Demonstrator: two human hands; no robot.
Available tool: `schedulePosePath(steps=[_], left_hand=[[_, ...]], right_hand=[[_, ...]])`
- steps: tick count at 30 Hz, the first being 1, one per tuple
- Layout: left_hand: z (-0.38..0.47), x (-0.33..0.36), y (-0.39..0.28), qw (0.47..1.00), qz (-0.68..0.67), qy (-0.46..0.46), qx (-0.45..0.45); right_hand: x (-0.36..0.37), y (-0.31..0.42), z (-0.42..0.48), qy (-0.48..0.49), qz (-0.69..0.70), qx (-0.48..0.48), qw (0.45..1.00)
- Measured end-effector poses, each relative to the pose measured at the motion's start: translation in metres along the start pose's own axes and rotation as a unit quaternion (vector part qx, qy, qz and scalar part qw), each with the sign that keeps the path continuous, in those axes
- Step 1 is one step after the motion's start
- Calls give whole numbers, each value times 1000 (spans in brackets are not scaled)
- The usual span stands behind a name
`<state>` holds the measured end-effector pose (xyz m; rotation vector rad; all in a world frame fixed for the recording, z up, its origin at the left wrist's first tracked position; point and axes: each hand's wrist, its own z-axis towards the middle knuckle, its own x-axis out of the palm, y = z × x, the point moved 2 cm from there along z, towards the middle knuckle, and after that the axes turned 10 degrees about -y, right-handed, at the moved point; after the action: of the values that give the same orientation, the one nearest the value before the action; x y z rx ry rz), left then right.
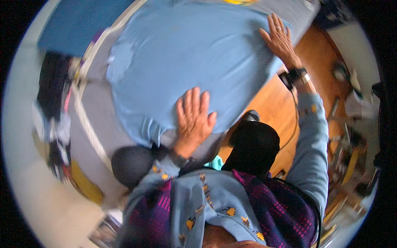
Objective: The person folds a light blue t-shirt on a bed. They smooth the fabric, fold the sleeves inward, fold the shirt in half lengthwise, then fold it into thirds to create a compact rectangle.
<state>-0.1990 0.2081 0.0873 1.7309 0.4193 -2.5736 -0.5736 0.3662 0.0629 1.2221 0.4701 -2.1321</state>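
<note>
A light blue cloth (173, 59), possibly a garment, lies spread out before me with shallow creases across it. Near its lower edge, my left hand (194, 119) rests flat on the fabric, holding nothing. My right hand (279, 38) presses palm down by the upper right edge, its fingers spread. Bunched folds show at the cloth's lower left corner. Underneath is a grey padded surface (96, 114), perhaps a bed, visible along the left and at the top right. What lies beneath the middle of the cloth is hidden.
A whitish strip (90, 130) runs along the left side of the grey surface. Wooden floor (273, 102) shows at right, with a thin cable (294, 124) hanging from my right wrist device. My knees (254, 145) flank the near edge. Blurred clutter (347, 155) stands at far right.
</note>
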Motion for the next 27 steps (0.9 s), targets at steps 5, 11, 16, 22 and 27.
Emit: schedulePosePath(steps=[5, 11, 16, 22, 27], left_hand=[[-6, 1, 5, 999, -32, -29, -4], [-7, -3, 5, 999, -42, -18, -19], [-10, -2, 7, 998, -49, -23, -24], [2, -16, 2, 999, -32, 12, -27], [52, -33, 11, 974, -71, 207, -59]], right_hand=[[-20, 58, -50, 64, 72, -123, 988], [14, -58, -30, 90, -200, -66, 973], [11, -85, -47, -18, -65, 238, 969], [-33, 28, -81, 22, -267, -215, 939], [-38, 78, -63, 74, 96, 30, 992]])
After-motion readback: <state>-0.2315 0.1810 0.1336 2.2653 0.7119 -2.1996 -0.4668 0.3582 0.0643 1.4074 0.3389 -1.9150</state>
